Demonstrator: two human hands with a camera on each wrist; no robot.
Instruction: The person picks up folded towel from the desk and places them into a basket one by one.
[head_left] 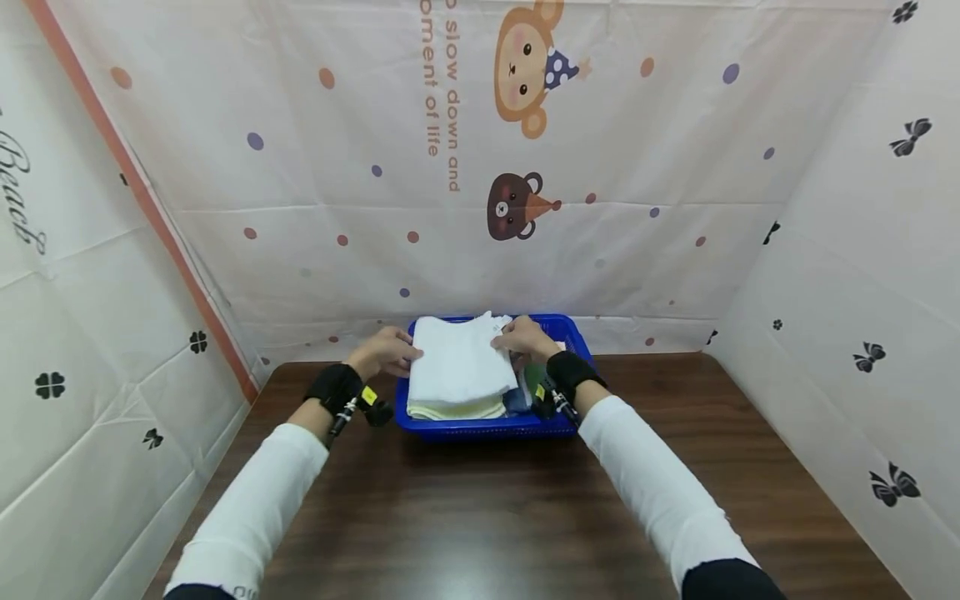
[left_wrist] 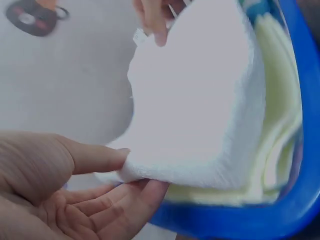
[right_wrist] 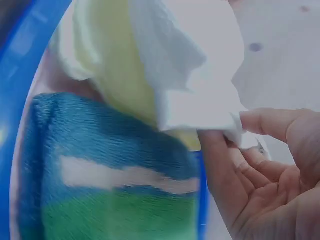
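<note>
A folded white towel (head_left: 459, 362) lies over a folded pale yellow towel (head_left: 457, 410) in the left part of a blue plastic basket (head_left: 480, 429). My left hand (head_left: 386, 353) pinches the white towel's left far corner, thumb on top and fingers beneath, as the left wrist view shows. At the opposite far corner, near a small tag, my right hand (head_left: 525, 340) pinches the same towel between thumb and fingers. Beside the yellow one, under my right wrist, a blue and green towel (right_wrist: 120, 175) with a pale stripe sits in the basket.
The basket stands at the back of a dark brown wooden table (head_left: 465, 517), close to a hanging white cloth (head_left: 360, 125) printed with dots and animal heads. More printed cloth hangs on the left and right sides. Both wrists wear black bands with small cameras.
</note>
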